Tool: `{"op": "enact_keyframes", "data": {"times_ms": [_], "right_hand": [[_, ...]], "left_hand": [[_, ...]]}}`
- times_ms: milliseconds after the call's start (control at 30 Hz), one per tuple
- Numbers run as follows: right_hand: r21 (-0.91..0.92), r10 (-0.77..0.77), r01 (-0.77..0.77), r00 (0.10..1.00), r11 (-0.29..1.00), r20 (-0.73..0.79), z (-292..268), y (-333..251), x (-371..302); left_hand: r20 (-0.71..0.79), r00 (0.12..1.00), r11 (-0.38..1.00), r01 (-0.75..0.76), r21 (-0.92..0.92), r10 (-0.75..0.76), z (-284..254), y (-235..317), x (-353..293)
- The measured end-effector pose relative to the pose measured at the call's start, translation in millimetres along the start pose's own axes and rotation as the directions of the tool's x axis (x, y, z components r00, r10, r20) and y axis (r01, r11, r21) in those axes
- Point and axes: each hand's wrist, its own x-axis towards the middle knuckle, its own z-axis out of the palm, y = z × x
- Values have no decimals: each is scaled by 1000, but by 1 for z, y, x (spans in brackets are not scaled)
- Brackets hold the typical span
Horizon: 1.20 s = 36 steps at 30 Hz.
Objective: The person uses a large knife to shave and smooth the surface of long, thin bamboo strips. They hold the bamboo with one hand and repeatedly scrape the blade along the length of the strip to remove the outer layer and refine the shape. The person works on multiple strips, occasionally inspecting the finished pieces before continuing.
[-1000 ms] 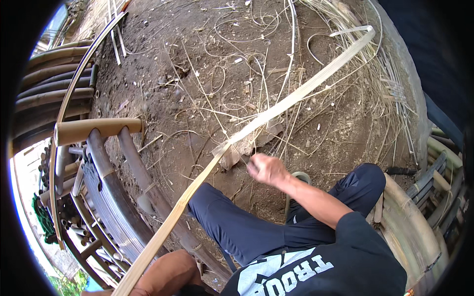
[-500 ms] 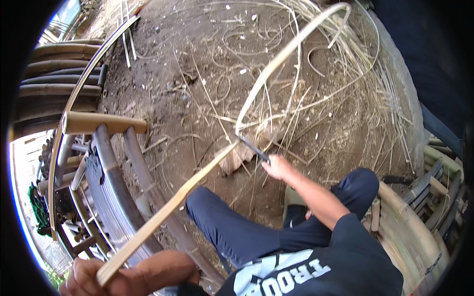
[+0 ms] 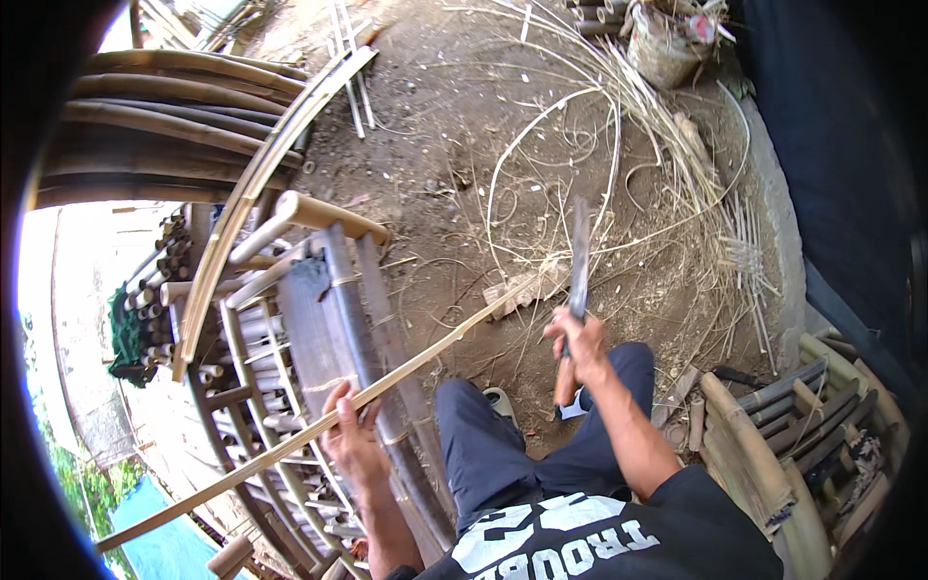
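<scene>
A long pale bamboo strip slants from the lower left up toward the middle. Around its midlength, my left hand grips it between thumb and fingers. The strip's far end reaches a rough wooden block on the ground. My right hand is closed on a long-bladed knife, its blade pointing away from me and its brown wooden handle showing below the fist. The blade stands apart from the strip, to its right.
Long split bamboo strips lean at the left beside a bamboo bench. Stacked bamboo poles lie beyond. Thin shavings cover the dirt at the far right, near a pale bucket. More bamboo pieces lie to my right.
My left hand has shifted from the strip's near end to about its middle. The knife has come away from the strip and points upward. The curved length beyond the blade no longer extends from the strip.
</scene>
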Motion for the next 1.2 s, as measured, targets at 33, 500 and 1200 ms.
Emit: {"op": "enact_keyframes", "data": {"times_ms": [33, 500, 1200], "right_hand": [[72, 29, -32, 999, 997, 46, 17, -5, -37], [300, -325, 399, 907, 867, -266, 114, -228, -296], [-402, -650, 724, -84, -561, 755, 146, -222, -381]], "left_hand": [[40, 999, 992, -12, -123, 17, -2, 24, -10], [840, 542, 985, -127, 114, -27, -63, 262, -141], [555, 830, 944, -142, 297, -49, -64, 279, -117]]}}
